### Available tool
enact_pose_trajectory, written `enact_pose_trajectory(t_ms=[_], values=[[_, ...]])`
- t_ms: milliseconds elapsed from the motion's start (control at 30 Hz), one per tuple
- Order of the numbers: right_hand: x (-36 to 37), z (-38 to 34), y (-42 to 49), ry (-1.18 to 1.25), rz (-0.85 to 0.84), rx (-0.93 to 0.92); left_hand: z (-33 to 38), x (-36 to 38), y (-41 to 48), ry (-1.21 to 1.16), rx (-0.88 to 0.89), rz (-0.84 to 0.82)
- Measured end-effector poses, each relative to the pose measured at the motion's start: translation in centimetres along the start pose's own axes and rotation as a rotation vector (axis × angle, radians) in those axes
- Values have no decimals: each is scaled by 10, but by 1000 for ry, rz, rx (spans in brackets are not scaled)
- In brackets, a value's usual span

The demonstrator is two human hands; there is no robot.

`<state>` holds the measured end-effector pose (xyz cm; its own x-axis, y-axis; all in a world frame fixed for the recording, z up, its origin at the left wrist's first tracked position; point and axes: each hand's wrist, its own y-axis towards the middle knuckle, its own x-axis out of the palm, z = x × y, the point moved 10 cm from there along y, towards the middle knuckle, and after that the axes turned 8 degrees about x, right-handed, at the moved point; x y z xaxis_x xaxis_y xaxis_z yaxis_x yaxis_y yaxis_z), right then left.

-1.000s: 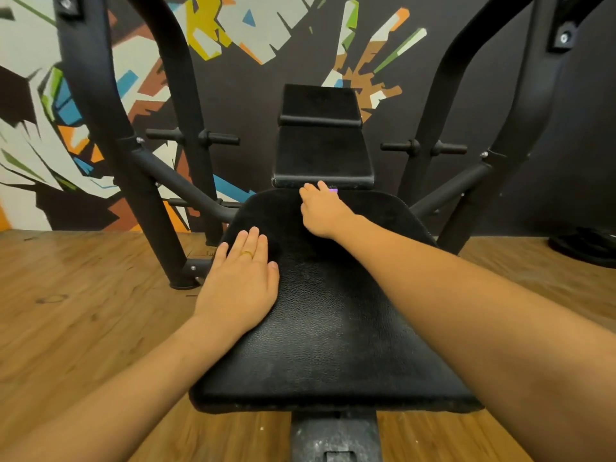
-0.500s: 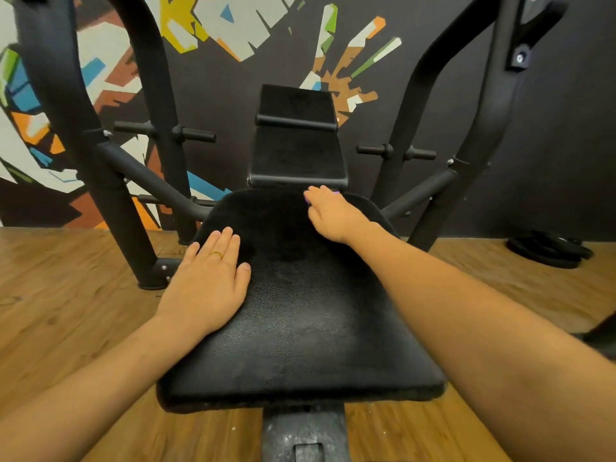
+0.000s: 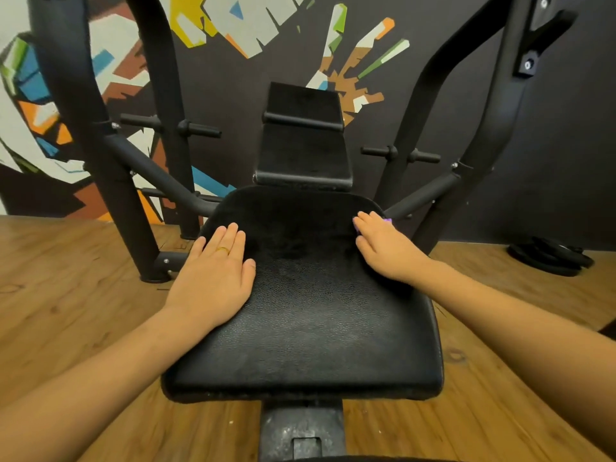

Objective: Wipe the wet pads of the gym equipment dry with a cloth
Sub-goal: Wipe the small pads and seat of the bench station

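A black seat pad [image 3: 310, 321] of a gym bench lies in front of me, with a black back pad [image 3: 305, 155] rising behind it. My left hand [image 3: 216, 275] rests flat on the seat pad's left side, fingers straight, a ring on one finger. My right hand [image 3: 386, 248] lies flat on the pad's far right corner. It presses a purple cloth [image 3: 387, 221] onto the pad. Only a small corner of the cloth shows past the fingertips; the rest is hidden under the hand.
Black frame uprights stand to the left [image 3: 100, 145] and right [image 3: 483, 135] of the bench, with short pegs sticking out. Weight plates [image 3: 550, 255] lie on the wooden floor [image 3: 66, 295] at the right. The bench post [image 3: 300, 431] is below the seat.
My right hand has slid with the cloth from the far middle of the seat pad to its far right corner. My left hand stays flat on the left side.
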<state>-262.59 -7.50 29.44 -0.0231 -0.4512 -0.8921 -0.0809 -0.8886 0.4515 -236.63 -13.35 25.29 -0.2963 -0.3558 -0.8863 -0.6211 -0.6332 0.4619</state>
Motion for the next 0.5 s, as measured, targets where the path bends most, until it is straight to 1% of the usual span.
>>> enact_pose_trajectory(t_ms=[100,200,334,501], values=[[0,13,39,-30,17,93,1,1,0,-9,3,-12],[2,19,57,-58,29,155,-1,2,1,-21,5,-7],[1,11,47,-69,47,115,-1,1,0,-32,3,-11],[9,1,34,-112,-9,59,0,-1,1,-23,12,-20]])
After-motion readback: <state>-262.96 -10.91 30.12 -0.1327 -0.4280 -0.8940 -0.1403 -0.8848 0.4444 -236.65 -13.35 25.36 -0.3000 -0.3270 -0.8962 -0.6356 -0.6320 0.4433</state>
